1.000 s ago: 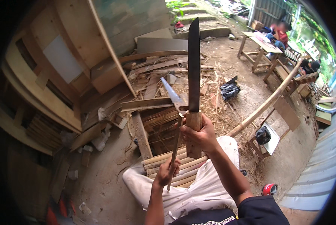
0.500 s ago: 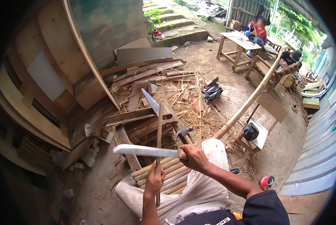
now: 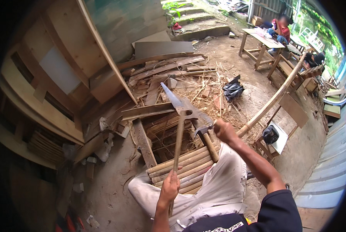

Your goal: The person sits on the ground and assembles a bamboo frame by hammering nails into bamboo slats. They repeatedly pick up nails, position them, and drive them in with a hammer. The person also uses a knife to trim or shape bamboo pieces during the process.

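My left hand is closed around a thin wooden strip, holding it nearly upright above my lap. My right hand is raised to the right of the strip, closed on a machete. Its blurred blade points up and left, overlapping the handle end of a hand saw; the machete's handle is hidden in my fist. Just below that hand, a claw hammer lies across the bamboo slats between my legs.
An open wooden frame stands beyond the slats. Scrap boards and shavings cover the ground ahead. A long pole leans on the right near a chair with a black bag. Two people sit near a table at the back.
My right hand has swung the machete away from the strip, up and to the right. The blade no longer crosses the strip. The whole view has shifted slightly.
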`<action>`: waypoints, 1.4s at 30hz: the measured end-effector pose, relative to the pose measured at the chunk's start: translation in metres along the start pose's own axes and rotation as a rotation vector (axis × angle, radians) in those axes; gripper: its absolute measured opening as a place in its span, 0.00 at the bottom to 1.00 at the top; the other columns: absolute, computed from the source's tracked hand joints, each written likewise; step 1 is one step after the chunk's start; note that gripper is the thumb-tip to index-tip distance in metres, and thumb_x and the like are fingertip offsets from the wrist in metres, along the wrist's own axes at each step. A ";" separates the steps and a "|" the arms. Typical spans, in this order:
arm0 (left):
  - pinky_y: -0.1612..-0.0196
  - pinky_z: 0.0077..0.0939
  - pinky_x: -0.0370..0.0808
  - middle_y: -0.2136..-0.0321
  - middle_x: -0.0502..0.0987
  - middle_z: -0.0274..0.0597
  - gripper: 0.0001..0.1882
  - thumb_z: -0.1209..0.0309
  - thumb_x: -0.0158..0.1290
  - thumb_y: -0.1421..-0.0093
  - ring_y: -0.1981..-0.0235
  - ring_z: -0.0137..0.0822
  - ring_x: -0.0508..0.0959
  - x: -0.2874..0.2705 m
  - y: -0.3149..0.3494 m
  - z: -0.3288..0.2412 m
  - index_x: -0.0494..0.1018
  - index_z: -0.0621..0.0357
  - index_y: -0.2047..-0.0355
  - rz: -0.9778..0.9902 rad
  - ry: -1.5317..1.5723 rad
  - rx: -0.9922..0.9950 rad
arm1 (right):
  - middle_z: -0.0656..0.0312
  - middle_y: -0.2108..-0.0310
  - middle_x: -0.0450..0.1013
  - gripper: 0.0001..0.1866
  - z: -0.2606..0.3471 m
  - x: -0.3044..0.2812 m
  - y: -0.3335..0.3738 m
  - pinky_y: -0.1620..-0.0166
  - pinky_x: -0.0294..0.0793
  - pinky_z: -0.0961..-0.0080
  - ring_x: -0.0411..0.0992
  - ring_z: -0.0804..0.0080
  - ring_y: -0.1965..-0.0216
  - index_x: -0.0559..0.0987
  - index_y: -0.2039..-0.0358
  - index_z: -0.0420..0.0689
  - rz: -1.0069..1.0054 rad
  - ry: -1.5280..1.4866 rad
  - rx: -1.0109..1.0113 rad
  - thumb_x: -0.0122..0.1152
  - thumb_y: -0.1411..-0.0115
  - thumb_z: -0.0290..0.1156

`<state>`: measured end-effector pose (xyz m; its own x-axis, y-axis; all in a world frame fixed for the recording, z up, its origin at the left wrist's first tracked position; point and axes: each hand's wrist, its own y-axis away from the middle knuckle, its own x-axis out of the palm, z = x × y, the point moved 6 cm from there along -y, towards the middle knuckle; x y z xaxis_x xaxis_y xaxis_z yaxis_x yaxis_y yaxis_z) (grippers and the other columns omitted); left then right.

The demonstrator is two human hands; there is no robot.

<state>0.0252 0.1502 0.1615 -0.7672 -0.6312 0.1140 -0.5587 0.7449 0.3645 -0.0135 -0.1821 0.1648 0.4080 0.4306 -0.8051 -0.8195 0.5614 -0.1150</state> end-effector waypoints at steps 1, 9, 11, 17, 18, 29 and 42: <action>0.82 0.17 0.54 0.86 0.56 0.22 0.23 0.57 0.34 0.25 0.86 0.17 0.55 -0.002 0.004 -0.001 0.65 0.59 0.40 0.012 -0.007 -0.001 | 0.53 0.80 0.74 0.06 -0.008 -0.007 -0.005 0.78 0.77 0.63 0.76 0.63 0.79 0.75 0.69 0.38 -0.030 0.001 0.037 0.56 0.39 0.28; 0.81 0.17 0.55 0.85 0.55 0.22 0.22 0.59 0.35 0.26 0.84 0.17 0.55 -0.017 -0.012 0.000 0.66 0.60 0.41 -0.183 -0.092 0.023 | 0.49 0.76 0.74 0.06 0.034 0.020 0.061 0.71 0.76 0.52 0.76 0.47 0.75 0.70 0.71 0.40 -0.077 -0.004 -0.315 0.55 0.41 0.28; 0.80 0.17 0.55 0.85 0.55 0.22 0.22 0.60 0.35 0.26 0.84 0.16 0.55 -0.011 -0.013 0.003 0.66 0.60 0.41 -0.153 -0.113 0.025 | 0.49 0.75 0.75 0.06 0.035 0.031 0.060 0.74 0.76 0.57 0.76 0.52 0.76 0.71 0.71 0.40 -0.015 0.128 -0.352 0.55 0.41 0.29; 0.85 0.16 0.52 0.87 0.54 0.21 0.23 0.57 0.33 0.25 0.88 0.16 0.54 -0.011 0.005 0.013 0.66 0.58 0.41 -0.118 -0.057 0.076 | 0.48 0.81 0.75 0.15 -0.033 -0.002 -0.001 0.72 0.78 0.55 0.78 0.51 0.76 0.74 0.71 0.39 -0.062 0.064 0.131 0.61 0.39 0.40; 0.85 0.16 0.52 0.87 0.54 0.21 0.23 0.57 0.33 0.25 0.88 0.16 0.54 -0.014 0.007 0.015 0.66 0.58 0.41 -0.134 -0.045 0.049 | 0.47 0.80 0.75 0.16 -0.039 -0.003 0.001 0.71 0.77 0.54 0.78 0.49 0.75 0.74 0.72 0.39 -0.062 0.038 0.237 0.62 0.39 0.41; 0.85 0.14 0.54 0.86 0.57 0.23 0.23 0.57 0.33 0.25 0.88 0.17 0.55 -0.011 0.025 0.021 0.66 0.57 0.42 0.006 0.065 -0.020 | 0.49 0.72 0.79 0.09 -0.038 0.000 0.005 0.65 0.77 0.61 0.79 0.56 0.70 0.78 0.71 0.40 -0.154 -0.043 0.194 0.61 0.41 0.33; 0.88 0.17 0.63 0.87 0.64 0.26 0.09 0.64 0.51 0.32 0.90 0.20 0.62 -0.025 -0.001 0.012 0.66 0.55 0.63 -0.261 0.124 -0.060 | 0.48 0.81 0.74 0.11 0.040 0.041 0.082 0.72 0.76 0.54 0.77 0.49 0.77 0.73 0.75 0.41 0.004 0.013 -0.328 0.57 0.39 0.34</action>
<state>0.0411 0.1673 0.1476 -0.5535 -0.8242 0.1196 -0.7098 0.5420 0.4499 -0.0480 -0.0896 0.1455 0.4009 0.4218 -0.8132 -0.9080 0.3008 -0.2915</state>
